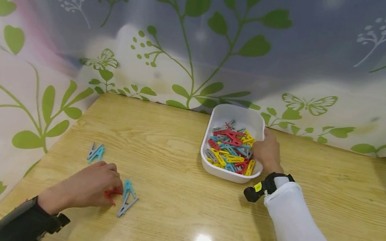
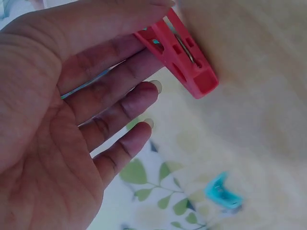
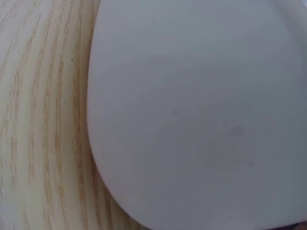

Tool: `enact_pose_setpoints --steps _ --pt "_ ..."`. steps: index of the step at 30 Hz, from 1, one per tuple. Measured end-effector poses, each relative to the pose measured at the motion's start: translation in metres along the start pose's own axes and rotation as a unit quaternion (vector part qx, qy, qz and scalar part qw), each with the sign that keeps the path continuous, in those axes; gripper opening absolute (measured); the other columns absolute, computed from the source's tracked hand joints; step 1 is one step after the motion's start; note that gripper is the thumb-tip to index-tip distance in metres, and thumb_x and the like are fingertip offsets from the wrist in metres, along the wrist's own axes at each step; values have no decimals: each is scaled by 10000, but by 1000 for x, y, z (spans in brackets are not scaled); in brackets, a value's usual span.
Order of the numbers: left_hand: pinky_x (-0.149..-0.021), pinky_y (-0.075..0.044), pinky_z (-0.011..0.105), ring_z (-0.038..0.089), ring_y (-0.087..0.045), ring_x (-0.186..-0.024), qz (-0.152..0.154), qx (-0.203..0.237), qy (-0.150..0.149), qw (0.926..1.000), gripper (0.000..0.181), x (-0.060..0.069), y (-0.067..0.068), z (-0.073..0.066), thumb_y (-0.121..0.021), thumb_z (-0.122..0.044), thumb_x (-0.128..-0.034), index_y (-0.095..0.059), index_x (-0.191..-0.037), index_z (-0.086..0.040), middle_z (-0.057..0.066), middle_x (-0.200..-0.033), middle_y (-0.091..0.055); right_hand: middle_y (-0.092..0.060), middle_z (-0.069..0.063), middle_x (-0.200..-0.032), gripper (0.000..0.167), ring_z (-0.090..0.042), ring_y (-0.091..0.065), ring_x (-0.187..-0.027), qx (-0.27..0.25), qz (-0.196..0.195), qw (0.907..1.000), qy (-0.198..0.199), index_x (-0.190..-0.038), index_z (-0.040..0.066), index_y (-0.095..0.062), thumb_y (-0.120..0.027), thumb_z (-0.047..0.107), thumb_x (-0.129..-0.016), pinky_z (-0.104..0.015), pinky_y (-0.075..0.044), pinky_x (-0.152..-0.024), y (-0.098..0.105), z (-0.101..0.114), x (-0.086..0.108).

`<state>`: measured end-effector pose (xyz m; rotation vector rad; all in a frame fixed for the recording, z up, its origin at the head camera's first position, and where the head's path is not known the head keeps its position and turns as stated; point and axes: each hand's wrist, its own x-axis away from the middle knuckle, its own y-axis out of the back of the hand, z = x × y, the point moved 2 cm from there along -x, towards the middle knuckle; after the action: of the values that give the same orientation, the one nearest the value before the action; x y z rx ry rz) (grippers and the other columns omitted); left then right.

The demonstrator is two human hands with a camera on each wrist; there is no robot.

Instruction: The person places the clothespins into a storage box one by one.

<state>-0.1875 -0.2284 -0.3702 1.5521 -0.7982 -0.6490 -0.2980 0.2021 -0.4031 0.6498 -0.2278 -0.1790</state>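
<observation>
My left hand point(image 1: 94, 185) pinches a red clothespin point(image 2: 184, 60) between thumb and fingers, low over the table's left part. Its other fingers are spread loosely in the left wrist view. Just right of that hand, a blue clothespin point(image 1: 128, 185) and a grey clothespin point(image 1: 127, 205) lie together on the wood. My right hand point(image 1: 268, 151) grips the right rim of a white plastic bin point(image 1: 220, 174). Red, yellow, blue and grey clothespins point(image 1: 231, 148) fill the bin in a loose heap. The bin's white wall point(image 3: 192, 120) covers most of the right wrist view, hiding the right fingers.
Beyond the left hand lie another grey clothespin point(image 1: 93, 150) and blue clothespin point(image 1: 97, 154), side by side. The wooden table point(image 1: 166, 214) meets a leaf-patterned curtain point(image 1: 172, 52) at its back and left edges. The bin stands close to the back curtain.
</observation>
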Motion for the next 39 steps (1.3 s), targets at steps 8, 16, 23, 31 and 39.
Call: enact_pose_setpoints --steps 8,16,23,31,39 --pt "-790 -451 414 203 -541 -869 -1242 -473 -198 9909 250 -49 40 -3 -845 -213 -718 -727 -925 -139 -20 -869 -641 -500 -300 -1280 663 -391 -538 -1053 -47 17 10000 -29 -1490 5 -260 -431 -17 -850 -484 -512 -806 0 -1 -2" --pt "-858 -429 389 233 -548 -950 -1840 -597 -581 9794 249 -140 66 -25 -809 -222 -761 -732 -974 -119 15 -925 -670 -491 -284 -1310 668 -391 -513 -1121 -104 -47 9999 -53 -1492 12 -264 -427 -16 -845 -512 -442 -920 -3 -1 -3" --pt "-875 -401 358 224 -539 -988 -1813 -350 -787 9796 195 -204 78 -42 -727 -195 -834 -722 -1018 -132 10 -1002 -671 -496 -283 -1304 667 -395 -521 -1107 -101 -96 9998 -136 -1495 20 -262 -434 -14 -852 -520 -452 -903 -1 0 -3" --pt "-911 -405 365 237 -536 -1038 -2117 -255 -323 9765 306 -227 90 -45 -713 -219 -851 -688 -1139 -118 40 -1091 -647 -517 -287 -1276 666 -389 -541 -1078 -26 -85 9999 -60 -1487 14 -280 -439 -20 -841 -505 -475 -873 -3 -1 -3" --pt "-913 -403 349 230 -558 -1018 -1724 110 -466 9839 222 -208 85 -30 -687 -164 -860 -703 -1072 -100 45 -1053 -654 -556 -284 -1198 679 -360 -581 -984 72 -109 9999 -11 -1483 13 -286 -428 -5 -820 -458 -509 -806 -1 0 -2"
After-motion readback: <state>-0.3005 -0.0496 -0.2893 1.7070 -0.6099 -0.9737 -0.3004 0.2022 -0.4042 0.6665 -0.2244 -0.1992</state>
